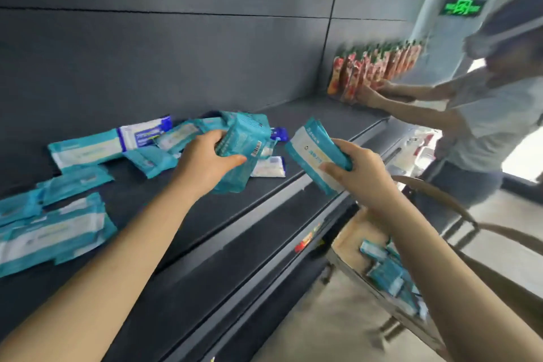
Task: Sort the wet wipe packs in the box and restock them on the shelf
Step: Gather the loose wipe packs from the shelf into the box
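Now | left hand (205, 161) grips a teal pack (245, 135), barcode showing, at frame centre | right hand (363, 176) clasps a teal-and-white pack (311, 147) just right of centre, over the shelf (235, 214) edge | loose packs (85, 150) — teal, some blue-ended — lie scattered on the shelf at left | box (349, 241), lower right, holds more.

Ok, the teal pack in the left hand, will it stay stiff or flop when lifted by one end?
Probably floppy: the teal pack curves over the left hand and its film looks creased. Likely slippery too, since the wrapper looks like smooth film. It seems unlikely to roll; similar packs lie flat on the shelf.
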`<state>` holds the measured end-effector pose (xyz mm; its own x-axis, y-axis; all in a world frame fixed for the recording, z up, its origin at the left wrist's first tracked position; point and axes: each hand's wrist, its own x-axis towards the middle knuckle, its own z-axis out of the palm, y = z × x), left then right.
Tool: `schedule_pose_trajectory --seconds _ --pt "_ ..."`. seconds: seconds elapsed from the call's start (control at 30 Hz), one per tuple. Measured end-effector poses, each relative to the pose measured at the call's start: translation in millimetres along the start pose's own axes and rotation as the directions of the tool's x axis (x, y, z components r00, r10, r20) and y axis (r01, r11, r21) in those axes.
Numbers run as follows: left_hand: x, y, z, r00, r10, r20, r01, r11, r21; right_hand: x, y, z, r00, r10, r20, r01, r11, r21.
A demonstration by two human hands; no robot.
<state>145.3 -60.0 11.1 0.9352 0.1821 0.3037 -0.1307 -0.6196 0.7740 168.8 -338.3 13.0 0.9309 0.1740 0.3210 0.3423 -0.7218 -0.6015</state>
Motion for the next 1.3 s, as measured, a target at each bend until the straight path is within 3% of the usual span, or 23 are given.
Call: schedule_pose_trajectory --seconds 0.27,0.57,0.77,0.93,1.07,1.17,1.3 --pt "-12.9 70.8 181.7 0.971 0.052 0.233 -0.045 0.998 -0.037 -68.4 154.3 -107.9 0.963 0.232 -0.135 -0.243 0.967 -0.079" --pt "3.8 74.2 334.9 0.897 0.022 0.441 -0.006 0.999 -0.038 -93.4 297.1 -121.8 0.854 0.498 -0.150 -0.499 0.866 0.031" --pt "40.6 49.6 430.9 0.839 -0.095 0.536 0.131 0.991 -0.028 -59.2 387.9 -115.9 0.744 0.649 -0.157 -0.632 0.761 0.149" --pt "66.6 26.1 497.8 0.737 -0.217 0.640 0.271 0.963 0.014 -32.9 456.8 -100.6 0.654 0.745 -0.132 -0.711 0.665 0.229" --pt "71.5 2.1 544.1 0.602 -0.410 0.685 0.530 0.847 0.041 -18.5 506.5 -70.6 0.566 0.822 -0.065 -0.780 0.560 0.279" --pt "63.5 -23.9 582.7 0.508 -0.557 0.658 0.693 0.718 0.073 -4.5 546.4 -34.7 0.535 0.844 0.023 -0.829 0.520 0.206" --pt "45.4 -60.5 643.9 0.345 -0.761 0.550 0.893 0.447 0.059 14.6 606.8 20.9 0.517 0.842 0.158 -0.856 0.509 0.087"
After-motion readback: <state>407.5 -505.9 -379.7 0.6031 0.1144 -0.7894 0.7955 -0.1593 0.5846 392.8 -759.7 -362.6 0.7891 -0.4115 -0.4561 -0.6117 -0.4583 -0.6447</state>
